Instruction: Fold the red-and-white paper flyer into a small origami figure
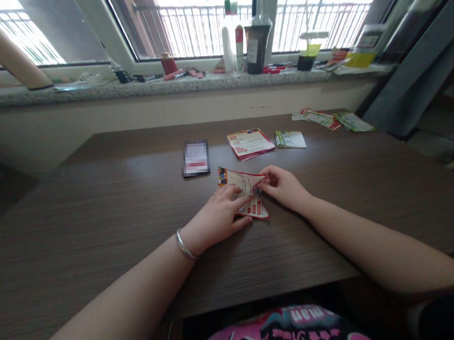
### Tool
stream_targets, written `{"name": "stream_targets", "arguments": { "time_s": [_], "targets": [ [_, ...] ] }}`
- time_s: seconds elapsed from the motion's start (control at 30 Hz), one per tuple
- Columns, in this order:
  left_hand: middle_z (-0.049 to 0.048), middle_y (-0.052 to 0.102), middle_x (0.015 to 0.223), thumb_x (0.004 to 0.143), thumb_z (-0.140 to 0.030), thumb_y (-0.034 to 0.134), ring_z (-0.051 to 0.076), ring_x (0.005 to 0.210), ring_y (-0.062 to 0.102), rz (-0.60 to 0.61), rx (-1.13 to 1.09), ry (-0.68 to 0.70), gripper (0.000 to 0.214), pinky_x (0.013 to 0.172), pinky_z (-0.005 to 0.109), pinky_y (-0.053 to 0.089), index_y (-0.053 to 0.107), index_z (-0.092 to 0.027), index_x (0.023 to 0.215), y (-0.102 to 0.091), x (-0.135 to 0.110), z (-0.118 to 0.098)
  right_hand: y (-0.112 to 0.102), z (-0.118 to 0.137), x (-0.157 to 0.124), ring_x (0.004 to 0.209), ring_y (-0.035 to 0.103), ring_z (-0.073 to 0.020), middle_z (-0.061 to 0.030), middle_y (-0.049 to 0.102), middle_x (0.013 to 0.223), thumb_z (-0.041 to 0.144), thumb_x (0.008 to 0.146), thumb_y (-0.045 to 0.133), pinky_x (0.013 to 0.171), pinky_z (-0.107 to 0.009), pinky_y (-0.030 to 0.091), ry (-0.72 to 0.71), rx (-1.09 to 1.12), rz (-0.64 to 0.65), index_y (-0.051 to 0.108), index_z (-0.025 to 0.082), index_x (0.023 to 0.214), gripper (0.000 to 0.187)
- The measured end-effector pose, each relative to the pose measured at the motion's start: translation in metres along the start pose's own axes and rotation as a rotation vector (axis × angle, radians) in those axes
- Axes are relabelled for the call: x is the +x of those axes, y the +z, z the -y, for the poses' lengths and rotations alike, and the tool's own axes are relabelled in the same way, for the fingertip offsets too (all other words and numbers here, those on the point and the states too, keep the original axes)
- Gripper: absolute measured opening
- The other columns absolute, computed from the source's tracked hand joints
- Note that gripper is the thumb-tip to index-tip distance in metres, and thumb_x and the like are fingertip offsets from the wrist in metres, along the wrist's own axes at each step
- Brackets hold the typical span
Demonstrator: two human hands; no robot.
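A printed paper leaflet [247, 181] with a red edge lies on the brown table [109, 214], partly folded over at its right side. My left hand [225, 209] rests on it with the fingers spread, covering its lower left part. At the right corner my right hand [282, 187] pinches the paper between thumb and fingers. Just beyond the leaflet sits a stack of similar printed sheets [250, 142]. To the right of that stack is a smaller pile of green and white cards [290, 139].
A phone [195, 159] with a blurred screen lies left of the stack. More green and red packets [320, 118] are at the table's back right. On the stone windowsill [205, 83] stand a dark lidded cup [257, 46], bottles and several small items. A grey curtain [418, 68] hangs at right.
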State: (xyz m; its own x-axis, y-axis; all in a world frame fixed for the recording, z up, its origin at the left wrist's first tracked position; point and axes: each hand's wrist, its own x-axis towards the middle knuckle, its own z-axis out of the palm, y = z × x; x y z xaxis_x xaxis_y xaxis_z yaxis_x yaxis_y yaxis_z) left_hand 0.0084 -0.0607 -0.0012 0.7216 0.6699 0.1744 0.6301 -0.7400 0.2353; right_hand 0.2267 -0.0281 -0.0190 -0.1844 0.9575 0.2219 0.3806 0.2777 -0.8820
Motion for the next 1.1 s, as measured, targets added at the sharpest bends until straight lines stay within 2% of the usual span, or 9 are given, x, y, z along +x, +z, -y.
{"name": "stream_targets", "arguments": {
  "time_s": [0.23, 0.33, 0.43, 0.53, 0.63, 0.7, 0.87, 1.0, 1.1],
  "targets": [
    [0.0128, 0.051, 0.128, 0.084, -0.046, 0.064, 0.030, 0.123, 0.048, -0.049, -0.015, -0.010, 0.051, 0.108, 0.049, 0.038, 0.051, -0.019, 0.126, 0.005, 0.000, 0.003, 0.001, -0.004, 0.003, 0.062, 0.061, -0.0135, 0.0017, 0.065, 0.071, 0.029, 0.071, 0.066, 0.064, -0.030, 0.053, 0.064, 0.168, -0.009, 0.055, 0.020, 0.084, 0.019],
    [0.0165, 0.045, 0.136, 0.076, -0.048, 0.072, 0.033, 0.127, 0.046, -0.121, -0.044, -0.033, 0.070, 0.107, 0.049, 0.040, 0.043, -0.017, 0.131, 0.010, 0.000, 0.007, 0.001, -0.005, 0.004, 0.062, 0.061, -0.0125, 0.0027, 0.064, 0.072, 0.029, 0.069, 0.069, 0.065, -0.030, 0.055, 0.073, 0.267, -0.024, 0.054, 0.021, 0.081, 0.021],
    [0.0191, 0.036, 0.143, 0.067, -0.047, 0.080, 0.036, 0.133, 0.039, -0.185, -0.092, -0.005, 0.096, 0.107, 0.052, 0.040, 0.027, -0.020, 0.142, 0.013, 0.001, 0.010, 0.002, -0.003, 0.003, 0.063, 0.062, -0.0125, 0.0028, 0.064, 0.074, 0.031, 0.069, 0.071, 0.065, -0.031, 0.058, 0.120, 0.374, -0.042, 0.052, 0.022, 0.080, 0.025],
    [0.0202, 0.029, 0.147, 0.059, -0.045, 0.085, 0.040, 0.136, 0.034, -0.215, -0.119, 0.030, 0.117, 0.107, 0.056, 0.040, 0.012, -0.025, 0.148, 0.013, 0.003, 0.012, 0.003, 0.001, 0.001, 0.067, 0.064, -0.0133, 0.0014, 0.066, 0.078, 0.033, 0.069, 0.072, 0.066, -0.032, 0.059, 0.165, 0.438, -0.062, 0.051, 0.023, 0.082, 0.026],
    [0.0218, 0.028, 0.147, 0.053, -0.048, 0.088, 0.042, 0.137, 0.032, -0.225, -0.112, 0.058, 0.129, 0.107, 0.058, 0.039, 0.005, -0.025, 0.150, 0.013, 0.004, 0.012, 0.004, 0.003, 0.000, 0.068, 0.064, -0.0133, 0.0016, 0.066, 0.078, 0.033, 0.070, 0.071, 0.067, -0.031, 0.059, 0.168, 0.437, -0.093, 0.050, 0.023, 0.082, 0.026],
    [0.0227, 0.028, 0.147, 0.055, -0.048, 0.087, 0.041, 0.137, 0.032, -0.239, -0.089, 0.072, 0.129, 0.108, 0.057, 0.038, 0.004, -0.023, 0.150, 0.013, 0.004, 0.012, 0.004, 0.003, -0.001, 0.067, 0.064, -0.0133, 0.0018, 0.065, 0.077, 0.033, 0.071, 0.070, 0.066, -0.031, 0.059, 0.142, 0.410, -0.083, 0.051, 0.023, 0.084, 0.025],
    [0.0226, 0.028, 0.149, 0.070, -0.045, 0.078, 0.037, 0.141, 0.026, -0.330, -0.002, 0.110, 0.113, 0.114, 0.054, 0.031, 0.004, -0.017, 0.150, 0.012, 0.005, 0.011, 0.006, 0.006, -0.006, 0.072, 0.064, -0.0159, -0.0004, 0.065, 0.079, 0.029, 0.075, 0.066, 0.073, -0.035, 0.057, -0.024, 0.237, -0.027, 0.055, 0.022, 0.086, 0.017],
    [0.0201, 0.031, 0.150, 0.073, -0.051, 0.074, 0.036, 0.143, 0.021, -0.390, 0.049, 0.107, 0.111, 0.116, 0.054, 0.026, 0.003, -0.017, 0.151, 0.010, 0.005, 0.009, 0.007, 0.010, -0.012, 0.075, 0.065, -0.0168, -0.0026, 0.066, 0.083, 0.027, 0.079, 0.063, 0.073, -0.035, 0.056, -0.105, 0.105, -0.007, 0.058, 0.021, 0.088, 0.011],
    [0.0187, 0.038, 0.145, 0.074, -0.048, 0.074, 0.036, 0.142, 0.024, -0.429, 0.077, 0.077, 0.107, 0.116, 0.057, 0.022, 0.005, -0.018, 0.151, 0.007, 0.005, 0.007, 0.006, 0.014, -0.014, 0.077, 0.063, -0.0160, -0.0026, 0.064, 0.085, 0.025, 0.082, 0.061, 0.073, -0.033, 0.056, -0.182, 0.036, -0.022, 0.059, 0.022, 0.089, 0.008]
  ]
}}
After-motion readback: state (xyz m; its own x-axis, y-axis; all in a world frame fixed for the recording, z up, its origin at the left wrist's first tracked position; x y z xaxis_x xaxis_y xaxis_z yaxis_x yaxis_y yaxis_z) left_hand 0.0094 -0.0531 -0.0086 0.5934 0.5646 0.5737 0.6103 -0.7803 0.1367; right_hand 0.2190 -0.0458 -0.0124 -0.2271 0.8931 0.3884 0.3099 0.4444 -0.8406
